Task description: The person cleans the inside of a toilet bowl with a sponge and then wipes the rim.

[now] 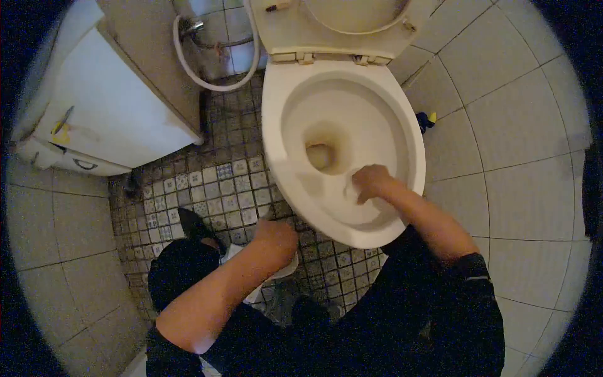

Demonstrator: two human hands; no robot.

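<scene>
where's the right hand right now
In the head view the right hand is inside the toilet bowl, at its near right inner wall, right of the drain hole.

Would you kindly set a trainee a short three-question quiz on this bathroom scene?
1. True or false: the toilet seat is raised.
2. Where is the right hand? A) inside the bowl B) on the hose C) on the cabinet
3. Fill in: the left hand is low beside the bowl, over the patterned ___.

Key: 1 true; 2 A; 3 floor.
</scene>
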